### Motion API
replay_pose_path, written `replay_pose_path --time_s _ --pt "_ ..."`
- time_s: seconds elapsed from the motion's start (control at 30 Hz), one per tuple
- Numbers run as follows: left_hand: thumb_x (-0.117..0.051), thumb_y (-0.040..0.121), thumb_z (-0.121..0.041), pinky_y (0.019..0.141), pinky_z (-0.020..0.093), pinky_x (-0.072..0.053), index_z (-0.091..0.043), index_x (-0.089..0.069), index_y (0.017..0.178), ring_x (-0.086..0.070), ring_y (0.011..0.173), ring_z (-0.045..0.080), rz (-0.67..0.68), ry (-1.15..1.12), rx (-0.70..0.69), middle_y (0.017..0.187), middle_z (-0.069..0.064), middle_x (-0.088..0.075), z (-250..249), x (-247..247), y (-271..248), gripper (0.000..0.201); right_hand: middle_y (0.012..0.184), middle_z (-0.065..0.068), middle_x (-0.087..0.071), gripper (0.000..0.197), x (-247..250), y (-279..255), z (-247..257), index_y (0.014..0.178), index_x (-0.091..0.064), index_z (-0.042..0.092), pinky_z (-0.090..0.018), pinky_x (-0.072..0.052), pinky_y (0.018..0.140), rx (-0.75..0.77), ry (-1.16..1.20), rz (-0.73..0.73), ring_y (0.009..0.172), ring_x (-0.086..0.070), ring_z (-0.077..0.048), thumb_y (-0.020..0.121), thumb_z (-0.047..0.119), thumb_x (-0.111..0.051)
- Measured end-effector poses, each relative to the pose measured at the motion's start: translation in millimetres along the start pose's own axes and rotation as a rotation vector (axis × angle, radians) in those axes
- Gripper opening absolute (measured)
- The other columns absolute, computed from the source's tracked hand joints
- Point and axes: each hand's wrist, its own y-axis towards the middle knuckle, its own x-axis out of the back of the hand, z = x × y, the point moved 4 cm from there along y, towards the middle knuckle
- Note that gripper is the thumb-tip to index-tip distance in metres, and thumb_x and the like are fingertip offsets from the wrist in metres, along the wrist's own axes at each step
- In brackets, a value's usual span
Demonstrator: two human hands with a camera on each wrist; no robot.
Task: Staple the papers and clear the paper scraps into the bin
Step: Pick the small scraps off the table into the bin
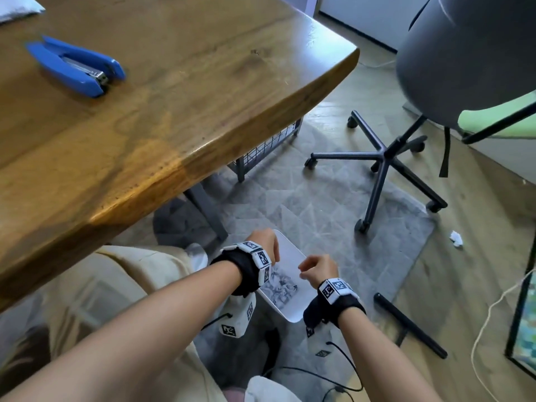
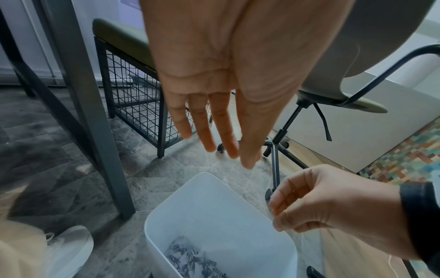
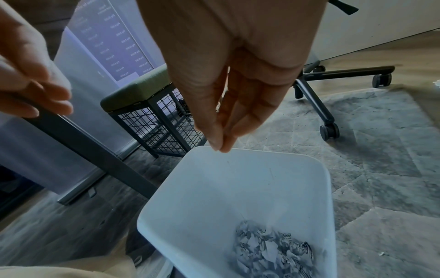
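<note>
A white bin [image 1: 291,254] [image 2: 214,216] [image 3: 238,188] stands on the grey rug beside the table, with crumpled printed paper scraps [image 1: 280,285] [image 2: 190,261] [image 3: 269,250] at its bottom. My left hand [image 1: 274,250] [image 2: 219,146] hangs over the bin's far rim, fingers straight and pointing down, holding nothing. My right hand [image 1: 307,269] [image 2: 276,216] [image 3: 221,144] hovers over the bin's right rim, fingers loosely bent with the thumb near the fingertips and nothing seen between them. A blue stapler [image 1: 77,66] lies on the wooden table [image 1: 203,97]. White papers [image 1: 17,7] show at the table's far left corner.
A small white paper scrap [image 1: 456,238] lies on the wood floor right of the rug. An office chair [image 1: 383,163] on castors stands beyond the bin. A wire-mesh stool [image 1: 266,146] sits under the table. A black rod [image 1: 409,324] and cables lie on the floor at right.
</note>
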Motion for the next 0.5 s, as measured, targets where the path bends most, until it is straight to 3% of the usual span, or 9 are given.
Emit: replay_pose_path --time_s 0.1,0.17,0.23,0.33,0.43,0.5 --pt "-0.074 0.073 -0.010 0.079 0.029 -0.053 -0.010 -0.076 0.090 -0.069 0.092 0.027 0.008 0.048 0.011 0.095 0.012 -0.074 1 -2 -1 0.016 0.058 0.006 -0.063 0.027 -3 -1 3 0.058 -0.061 0.025 -0.012 -0.041 0.044 0.009 0.011 -0.001 0.051 -0.060 -0.007 0.069 0.006 -0.077" --pt "-0.077 0.073 -0.021 0.078 0.030 -0.052 -0.009 -0.075 0.091 -0.069 0.092 0.027 -0.001 0.062 0.011 0.095 0.011 -0.074 2 -2 -2 0.022 0.055 0.007 -0.063 0.029 -4 -4 7 0.056 -0.061 0.027 -0.013 -0.044 0.046 0.029 -0.007 -0.005 0.048 -0.060 -0.003 0.071 0.008 -0.076" --pt "-0.073 0.078 -0.026 0.079 0.029 -0.049 -0.007 -0.073 0.094 -0.067 0.095 0.028 -0.018 0.057 -0.003 0.098 0.012 -0.073 3 -1 -2 0.024 0.070 0.000 -0.073 0.027 -4 -3 10 0.063 -0.070 0.025 -0.019 -0.051 0.061 0.051 -0.065 0.013 0.069 -0.069 -0.011 0.075 0.002 -0.068" --pt "-0.063 0.088 -0.021 0.096 0.028 -0.044 -0.011 -0.070 0.111 -0.061 0.113 0.025 -0.024 0.007 -0.049 0.118 0.009 -0.068 7 3 -3 0.026 0.094 -0.003 -0.075 0.036 -2 -4 13 0.087 -0.077 0.016 -0.019 -0.047 0.065 0.057 -0.108 0.067 0.089 -0.068 -0.014 0.079 -0.010 -0.053" --pt "-0.062 0.089 -0.025 0.106 0.028 -0.039 -0.014 -0.058 0.129 -0.054 0.124 0.022 -0.017 -0.027 -0.059 0.131 0.008 -0.060 11 12 -11 0.042 0.078 -0.006 -0.071 0.023 1 -4 17 0.096 -0.074 0.008 -0.030 -0.058 0.072 0.069 -0.053 0.105 0.065 -0.066 -0.015 0.079 -0.004 -0.065" --pt "-0.063 0.088 -0.032 0.105 0.028 -0.040 -0.014 -0.054 0.133 -0.055 0.123 0.021 -0.010 -0.029 -0.065 0.133 0.008 -0.059 13 21 -17 0.049 0.061 -0.002 -0.065 0.014 7 -8 23 0.089 -0.072 0.009 -0.032 -0.061 0.067 0.061 -0.049 0.127 0.049 -0.062 -0.011 0.076 0.009 -0.076"
